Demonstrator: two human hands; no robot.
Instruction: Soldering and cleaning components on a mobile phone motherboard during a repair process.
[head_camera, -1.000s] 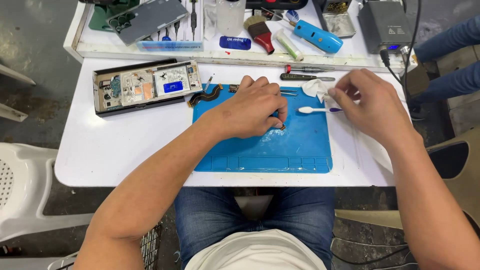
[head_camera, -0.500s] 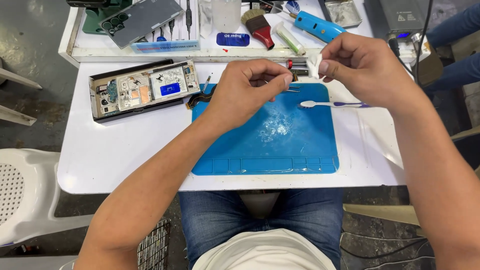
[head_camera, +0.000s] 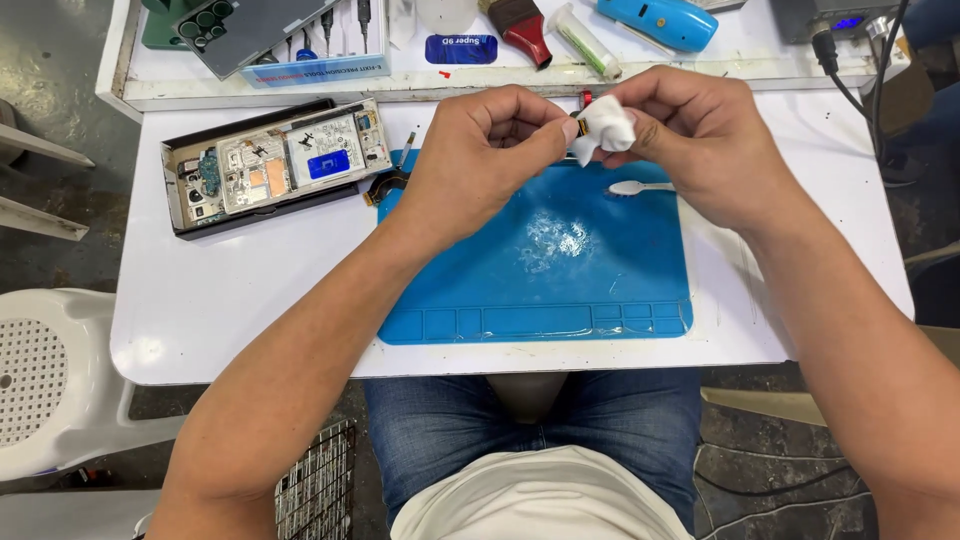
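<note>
Holding, head view: both hands are raised just above the far edge of the blue work mat (head_camera: 540, 270), meeting over it.
Left hand (head_camera: 480, 150): fingers curled, thumb and forefinger pinching a small dark part (head_camera: 573, 137), mostly hidden, so its kind cannot be told.
Right hand (head_camera: 700, 140): fingers clenched around a wad of white tissue (head_camera: 605, 125), pressed against the small part.
Spudger (head_camera: 640, 187): a pale, spoon-tipped tool lying on the mat's far right part, under the right hand.
Opened phone (head_camera: 275, 165): back off, boards showing, on the white table (head_camera: 230, 290) left of the mat.
Flex cable (head_camera: 385, 185): dark, touching the mat's far left corner.
Tool tray (head_camera: 480, 85): beyond the mat, bearing a brush (head_camera: 520, 25) and a blue tool (head_camera: 660, 20).
</note>
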